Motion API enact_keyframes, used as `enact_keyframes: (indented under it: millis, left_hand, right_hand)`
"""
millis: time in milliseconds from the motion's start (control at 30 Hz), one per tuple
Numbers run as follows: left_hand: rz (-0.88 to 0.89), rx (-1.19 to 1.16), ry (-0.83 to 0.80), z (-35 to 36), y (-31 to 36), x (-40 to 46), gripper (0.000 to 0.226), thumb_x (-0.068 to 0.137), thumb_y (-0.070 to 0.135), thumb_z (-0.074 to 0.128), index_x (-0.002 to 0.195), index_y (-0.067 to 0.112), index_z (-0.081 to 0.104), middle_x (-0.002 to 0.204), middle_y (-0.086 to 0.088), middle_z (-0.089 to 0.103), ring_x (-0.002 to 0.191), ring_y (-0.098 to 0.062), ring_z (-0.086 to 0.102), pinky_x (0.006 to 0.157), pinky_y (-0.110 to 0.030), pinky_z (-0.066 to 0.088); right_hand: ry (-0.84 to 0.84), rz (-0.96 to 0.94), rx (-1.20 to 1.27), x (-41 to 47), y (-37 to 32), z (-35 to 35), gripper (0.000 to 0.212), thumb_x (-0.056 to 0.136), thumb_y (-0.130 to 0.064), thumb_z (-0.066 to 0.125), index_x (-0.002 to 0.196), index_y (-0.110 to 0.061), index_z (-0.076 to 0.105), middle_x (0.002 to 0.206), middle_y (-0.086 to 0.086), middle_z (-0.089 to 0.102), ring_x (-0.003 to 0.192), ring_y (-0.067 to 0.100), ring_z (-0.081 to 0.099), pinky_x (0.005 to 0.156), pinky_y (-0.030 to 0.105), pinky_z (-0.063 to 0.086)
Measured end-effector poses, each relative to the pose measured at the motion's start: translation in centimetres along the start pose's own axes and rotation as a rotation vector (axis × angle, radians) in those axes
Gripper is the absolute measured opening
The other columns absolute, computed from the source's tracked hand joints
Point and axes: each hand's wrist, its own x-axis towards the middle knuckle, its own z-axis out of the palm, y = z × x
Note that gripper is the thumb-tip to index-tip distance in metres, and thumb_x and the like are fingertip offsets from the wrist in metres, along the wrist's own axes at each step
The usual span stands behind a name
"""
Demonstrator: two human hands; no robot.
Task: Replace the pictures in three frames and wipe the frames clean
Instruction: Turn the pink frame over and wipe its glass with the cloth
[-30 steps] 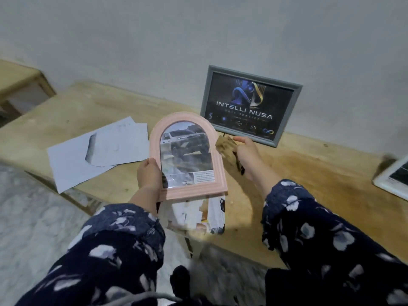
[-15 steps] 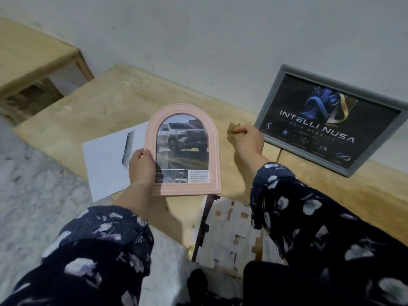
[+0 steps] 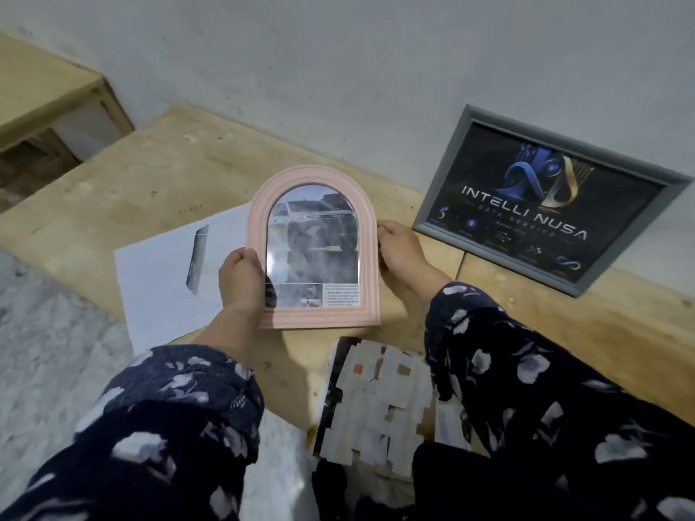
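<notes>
Pink arched frame (image 3: 259,220) gripped by L hand (image 3: 240,278) & R hand (image 3: 400,246).

A matt, ridged pink frame (image 3: 314,182) with a glossy, reflective pane is seen; the table (image 3: 158,171) is bare rough wood, the sheets (image 3: 158,280) plain paper.

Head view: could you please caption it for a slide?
Both hands hold a pink arched frame over the wooden table.
</notes>
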Motion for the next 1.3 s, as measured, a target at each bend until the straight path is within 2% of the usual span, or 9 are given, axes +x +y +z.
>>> enact_keyframes:
  millis: [100,300,500,633,800,933,1000,1067,1300]
  left_hand:
    - [0.073,0.053,-0.044,2.5,1.1,-2.2,0.022,0.093,0.006,0.031,0.073,0.007,0.038,0.063,-0.008,0.036,0.051,-0.021,0.033,0.027,-0.014,0.028]
    - [0.1,0.089,-0.229,9.1,1.9,-7.7,0.023,0.088,0.005,0.033,0.066,0.011,0.035,0.061,-0.01,0.035,0.048,-0.025,0.033,0.029,-0.019,0.029]
    - [0.205,0.024,-0.378,17.9,2.5,-15.2,0.021,0.085,0.005,0.04,0.066,0.013,0.042,0.066,-0.008,0.04,0.069,-0.023,0.039,0.063,-0.035,0.032]
    - [0.222,0.054,-0.459,23.0,2.2,-21.1,0.022,0.088,0.006,0.041,0.069,0.013,0.051,0.068,-0.007,0.048,0.064,-0.023,0.042,0.06,-0.033,0.033]
    - [0.333,0.167,-0.573,30.5,1.9,-27.4,0.022,0.096,0.015,0.039,0.09,0.009,0.059,0.088,-0.01,0.059,0.08,-0.024,0.053,0.072,-0.033,0.041]
    - [0.411,0.359,-0.605,36.2,2.1,-31.0,0.032,0.101,0.02,0.035,0.118,0.008,0.059,0.117,-0.015,0.061,0.104,-0.03,0.056,0.089,-0.036,0.043]
    - [0.434,0.433,-0.594,38.3,2.3,-32.1,0.035,0.1,0.017,0.037,0.128,0.011,0.057,0.127,-0.012,0.06,0.113,-0.031,0.055,0.091,-0.034,0.042]
    - [0.451,0.463,-0.593,39.9,2.5,-32.7,0.035,0.099,0.013,0.037,0.127,0.013,0.058,0.125,-0.011,0.061,0.105,-0.029,0.056,0.082,-0.03,0.041]
    - [0.481,0.482,-0.523,42.5,2.9,-32.9,0.035,0.1,0.018,0.036,0.126,0.015,0.059,0.124,-0.011,0.062,0.11,-0.032,0.056,0.092,-0.035,0.045]
  right_hand:
    - [0.053,0.028,0.064,-1.7,0.3,-2.3,0.029,0.093,-0.023,0.037,0.107,-0.024,0.063,0.103,0.003,0.067,0.092,0.022,0.064,0.084,0.039,0.053]
    - [0.215,0.138,0.167,-5.5,3.8,-11.1,0.025,0.093,-0.013,0.043,0.105,-0.021,0.062,0.103,0.008,0.068,0.091,0.025,0.064,0.087,0.04,0.053]
    - [0.39,0.145,0.225,-9.6,7.6,-22.1,0.022,0.095,-0.015,0.046,0.111,-0.019,0.061,0.103,0.006,0.066,0.094,0.026,0.064,0.088,0.04,0.054]
    - [0.479,0.133,0.202,-12.7,9.8,-29.5,0.024,0.095,-0.013,0.042,0.105,-0.023,0.061,0.103,0.007,0.067,0.095,0.028,0.065,0.087,0.043,0.055]
    - [0.573,0.132,0.22,-15.4,12.9,-38.9,0.032,0.097,-0.012,0.041,0.119,-0.022,0.062,0.105,0.003,0.067,0.089,0.021,0.064,0.078,0.034,0.055]
    - [0.652,0.135,0.202,-16.3,15.5,-44.6,0.03,0.098,-0.011,0.041,0.113,-0.028,0.06,0.095,-0.008,0.064,0.083,0.012,0.061,0.069,0.026,0.053]
    - [0.691,0.158,0.168,-15.9,16.7,-46.3,0.034,0.096,-0.011,0.04,0.12,-0.023,0.061,0.107,-0.003,0.066,0.09,0.018,0.064,0.08,0.035,0.055]
    - [0.724,0.189,0.168,-15.2,17.8,-47.3,0.038,0.095,-0.011,0.04,0.126,-0.023,0.058,0.116,0.002,0.066,0.1,0.023,0.064,0.092,0.04,0.053]
    - [0.723,0.215,0.19,-13.4,19.1,-47.8,0.038,0.097,-0.014,0.037,0.126,-0.025,0.058,0.122,-0.001,0.064,0.111,0.02,0.059,0.1,0.039,0.047]
